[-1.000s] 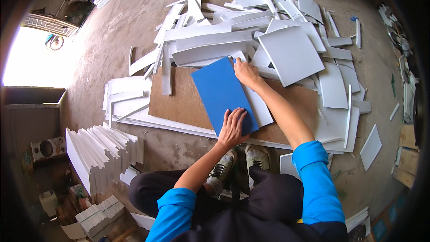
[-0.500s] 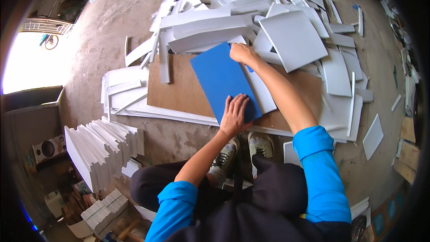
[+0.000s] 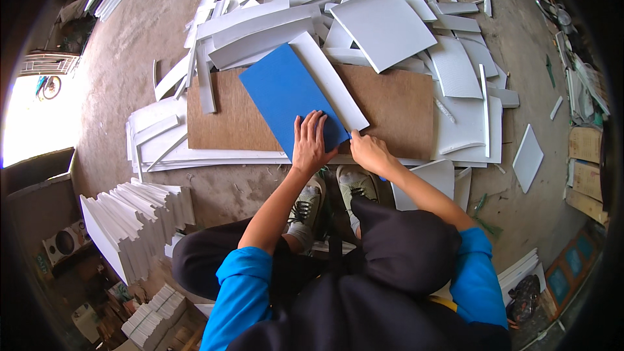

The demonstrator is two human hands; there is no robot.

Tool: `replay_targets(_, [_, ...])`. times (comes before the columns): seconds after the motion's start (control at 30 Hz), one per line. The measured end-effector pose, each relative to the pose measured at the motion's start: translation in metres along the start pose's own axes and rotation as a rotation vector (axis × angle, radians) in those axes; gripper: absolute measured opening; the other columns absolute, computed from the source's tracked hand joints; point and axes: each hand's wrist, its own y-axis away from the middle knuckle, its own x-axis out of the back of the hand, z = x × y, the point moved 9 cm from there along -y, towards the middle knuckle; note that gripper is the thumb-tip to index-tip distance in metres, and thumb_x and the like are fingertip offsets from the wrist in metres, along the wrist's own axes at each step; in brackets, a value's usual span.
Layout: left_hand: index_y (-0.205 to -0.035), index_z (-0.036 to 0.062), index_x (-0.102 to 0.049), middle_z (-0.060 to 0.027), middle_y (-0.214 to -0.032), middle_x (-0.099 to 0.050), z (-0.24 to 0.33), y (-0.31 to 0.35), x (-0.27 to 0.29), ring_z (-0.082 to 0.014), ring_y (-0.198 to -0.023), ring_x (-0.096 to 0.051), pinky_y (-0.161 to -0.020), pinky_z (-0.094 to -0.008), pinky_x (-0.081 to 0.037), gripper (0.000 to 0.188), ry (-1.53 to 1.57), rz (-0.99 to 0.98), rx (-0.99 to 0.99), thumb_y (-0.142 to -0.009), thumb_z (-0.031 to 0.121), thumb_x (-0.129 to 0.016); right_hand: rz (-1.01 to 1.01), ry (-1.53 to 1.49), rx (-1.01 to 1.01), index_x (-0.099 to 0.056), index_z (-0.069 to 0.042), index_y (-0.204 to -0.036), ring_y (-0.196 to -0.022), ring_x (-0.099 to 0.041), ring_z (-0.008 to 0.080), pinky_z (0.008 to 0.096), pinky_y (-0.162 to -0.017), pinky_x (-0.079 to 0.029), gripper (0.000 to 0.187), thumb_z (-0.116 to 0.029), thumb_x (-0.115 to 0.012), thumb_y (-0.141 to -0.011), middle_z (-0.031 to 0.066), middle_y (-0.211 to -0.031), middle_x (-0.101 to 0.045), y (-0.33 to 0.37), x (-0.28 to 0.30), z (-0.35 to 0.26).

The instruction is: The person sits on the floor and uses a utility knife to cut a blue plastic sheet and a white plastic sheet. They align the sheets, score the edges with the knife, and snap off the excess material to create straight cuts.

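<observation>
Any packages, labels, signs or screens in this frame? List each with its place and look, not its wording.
Cardboard boxes: right edge of the floor, flat brown rectangles, print too small to tell.
Framed blue panels: lower right corner, square, blue in brown frames; kind unclear.
No screens or signs visible; the blue sheet under the left hand is plain.

Blue panel's (image 3: 286,94) near corner under left hand (image 3: 311,146)

Single head-worn fisheye view, looking steeply down (edges bowed) at close range onto the floor (image 3: 130,45).
</observation>
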Motion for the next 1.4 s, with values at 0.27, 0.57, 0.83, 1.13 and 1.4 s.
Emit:
replay_targets(0.27, [-0.126, 0.0019, -0.032, -0.0126, -0.128, -0.036, -0.003, -0.001, 0.004, -0.0292, -0.124, -0.03, -0.106, -0.0497, -0.017, 0.085, -0.014, -0.025, 0.032, -0.058, 0.032, -0.074, 0.071, 0.044, -0.015, -0.05, 0.0, -0.092, -0.078, -0.06, 0.0411, 0.0526, -0.071, -0.046, 0.025, -0.022, -0.041, -0.087, 0.0259, -0.08, -0.061, -0.025, 0.058, -0.012])
replay_targets(0.57, [-0.126, 0.0049, -0.036, -0.0092, -0.129, -0.036, -0.007, 0.0, -0.004, -0.0238, -0.125, -0.031, -0.102, -0.062, -0.01, 0.086, -0.029, -0.07, 0.074, -0.056, 0.038, -0.073, 0.299, 0.116, 0.193, -0.045, 0.005, -0.098, -0.076, -0.063, 0.0363, 0.0457, -0.067, -0.05, 0.025, -0.015, -0.04, -0.084, 0.0232, -0.077, -0.062, -0.199, 0.09, -0.064])
replay_targets(0.83, [-0.126, 0.0047, -0.036, -0.0084, -0.129, -0.036, -0.012, 0.002, -0.005, -0.0231, -0.125, -0.031, -0.103, -0.0614, -0.009, 0.086, -0.011, -0.085, 0.094, -0.056, 0.038, -0.073, 0.292, 0.112, 0.152, -0.047, 0.005, -0.095, -0.076, -0.064, 0.0334, 0.0428, -0.068, -0.051, 0.02, -0.009, -0.043, -0.081, 0.0221, -0.079, -0.063, -0.219, 0.079, -0.078])
replay_targets(1.13, [-0.127, 0.0043, -0.035, -0.0082, -0.131, -0.035, -0.013, 0.001, -0.005, -0.0229, -0.126, -0.029, -0.103, -0.0612, -0.009, 0.089, -0.013, -0.1, 0.09, -0.055, 0.039, -0.073, 0.253, 0.092, 0.109, -0.044, 0.006, -0.097, -0.081, -0.062, 0.0371, 0.0465, -0.073, -0.049, 0.023, -0.011, -0.041, -0.082, 0.0244, -0.082, -0.062, -0.215, 0.077, -0.085])
replay_targets(1.4, [-0.127, 0.0033, -0.035, -0.0094, -0.13, -0.036, -0.007, 0.0, -0.003, -0.0238, -0.125, -0.03, -0.102, -0.0611, -0.01, 0.088, -0.014, -0.083, 0.069, -0.056, 0.039, -0.073, 0.164, 0.1, -0.023, -0.053, 0.004, -0.098, -0.091, -0.061, 0.032, 0.0396, -0.077, -0.049, 0.026, -0.012, -0.043, -0.08, 0.0243, -0.092, -0.062, -0.225, 0.085, -0.08])
